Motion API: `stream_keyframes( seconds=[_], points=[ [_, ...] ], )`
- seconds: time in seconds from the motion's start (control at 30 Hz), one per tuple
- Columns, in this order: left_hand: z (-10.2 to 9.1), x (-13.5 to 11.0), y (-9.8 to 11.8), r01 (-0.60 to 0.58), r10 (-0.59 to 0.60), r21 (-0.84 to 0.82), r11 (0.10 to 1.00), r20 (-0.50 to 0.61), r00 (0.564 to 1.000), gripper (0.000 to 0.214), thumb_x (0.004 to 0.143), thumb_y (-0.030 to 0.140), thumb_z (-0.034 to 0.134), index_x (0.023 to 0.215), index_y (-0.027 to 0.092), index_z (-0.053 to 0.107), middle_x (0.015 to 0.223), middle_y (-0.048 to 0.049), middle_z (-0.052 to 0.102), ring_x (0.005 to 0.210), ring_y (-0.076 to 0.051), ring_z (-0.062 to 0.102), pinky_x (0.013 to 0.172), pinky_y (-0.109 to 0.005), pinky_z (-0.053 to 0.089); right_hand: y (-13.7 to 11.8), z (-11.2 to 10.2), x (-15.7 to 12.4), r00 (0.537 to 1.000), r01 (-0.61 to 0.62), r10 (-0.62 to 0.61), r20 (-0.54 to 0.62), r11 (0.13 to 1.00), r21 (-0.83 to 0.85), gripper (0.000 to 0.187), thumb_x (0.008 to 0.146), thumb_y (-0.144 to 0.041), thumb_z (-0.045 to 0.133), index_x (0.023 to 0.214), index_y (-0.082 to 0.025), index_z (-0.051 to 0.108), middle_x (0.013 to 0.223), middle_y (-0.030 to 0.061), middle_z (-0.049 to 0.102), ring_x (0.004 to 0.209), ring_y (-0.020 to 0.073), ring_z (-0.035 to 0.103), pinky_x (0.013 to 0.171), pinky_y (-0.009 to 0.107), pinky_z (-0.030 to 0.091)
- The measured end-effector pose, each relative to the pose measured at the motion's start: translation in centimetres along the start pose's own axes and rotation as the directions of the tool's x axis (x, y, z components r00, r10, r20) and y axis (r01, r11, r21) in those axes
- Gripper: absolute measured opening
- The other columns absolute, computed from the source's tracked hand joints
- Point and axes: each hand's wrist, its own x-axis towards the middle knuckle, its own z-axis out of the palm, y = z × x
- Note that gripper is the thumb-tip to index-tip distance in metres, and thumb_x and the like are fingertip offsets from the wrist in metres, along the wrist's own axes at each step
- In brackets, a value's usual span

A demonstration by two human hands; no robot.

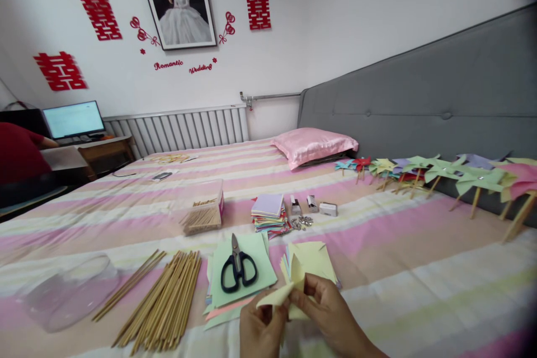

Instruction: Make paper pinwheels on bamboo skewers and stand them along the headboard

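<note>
Between my two hands is a pale yellow paper pinwheel (pixel 277 295), its corners curled toward the middle. My left hand (pixel 262 324) pinches it from the left, and my right hand (pixel 321 307) pinches it near the centre from the right. Just beyond them lies a stack of cut yellow paper squares (pixel 312 257), partly hidden by the folded sheet. To the left, black-handled scissors (pixel 238 268) rest on a pile of coloured paper (pixel 264 274) with a green sheet on top.
A bundle of wooden sticks (pixel 168 302) and a clear plastic container (pixel 71 291) lie at left. Further back are a box of thin sticks (pixel 203 215), small paper squares (pixel 268 205), metal pins (pixel 301 222) and small boxes (pixel 328 209). Finished pinwheels (pixel 480 179) line the grey headboard (pixel 419 89).
</note>
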Motion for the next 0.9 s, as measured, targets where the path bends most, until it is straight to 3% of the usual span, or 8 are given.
stream_keyframes(
  seconds=[0.3, 0.43, 0.67, 0.9],
  points=[
    [-0.2, 0.4, -0.5, 0.161, -0.149, -0.144, 0.976, 0.091, 0.985, 0.028, 0.052, 0.036, 0.076, 0.054, 0.011, 0.063, 0.047, 0.0005, 0.058, 0.043, -0.008, 0.046, 0.045, -0.018, 0.037, 0.1, 0.4, 0.3, 0.996, -0.086, 0.086, 0.007, 0.982, 0.168, 0.023, 0.063, -0.030, 0.072, 0.072, -0.014, 0.058, 0.061, -0.0007, 0.060, 0.057, 0.0143, 0.056, 0.056, 0.024, 0.044],
    [-0.8, 0.9, -0.6, 0.226, -0.210, -0.121, 0.967, 0.129, 0.969, 0.028, 0.056, 0.035, 0.075, 0.059, 0.010, 0.064, 0.050, -0.0006, 0.059, 0.044, -0.007, 0.045, 0.045, -0.019, 0.038, 0.2, 0.2, 0.4, 0.989, -0.147, 0.140, 0.046, 0.965, 0.218, 0.025, 0.068, -0.036, 0.066, 0.067, -0.013, 0.058, 0.055, -0.0009, 0.057, 0.049, 0.0115, 0.053, 0.051, 0.023, 0.042],
    [-0.7, 0.7, 0.1, 0.141, -0.144, 0.040, 0.989, 0.091, 0.985, 0.026, 0.055, 0.035, 0.073, 0.060, 0.011, 0.063, 0.050, -0.0004, 0.058, 0.049, -0.012, 0.049, 0.044, -0.020, 0.040, 0.0, 0.4, 0.2, 0.992, -0.113, 0.106, 0.063, 0.987, 0.118, 0.028, 0.062, -0.035, 0.072, 0.075, -0.011, 0.063, 0.062, 0.0026, 0.063, 0.057, 0.0145, 0.058, 0.055, 0.024, 0.045],
    [-0.6, 0.5, -0.4, 0.075, -0.068, 0.143, 0.987, -0.052, 0.996, 0.025, 0.052, 0.032, 0.075, 0.054, 0.011, 0.061, 0.045, 0.0019, 0.055, 0.045, -0.010, 0.046, 0.043, -0.018, 0.034, 0.8, -0.2, 0.3, 0.997, -0.068, 0.069, 0.042, 0.997, -0.030, 0.026, 0.062, -0.033, 0.072, 0.073, -0.011, 0.064, 0.063, 0.0016, 0.063, 0.062, 0.0141, 0.056, 0.057, 0.021, 0.042]
  ],
)
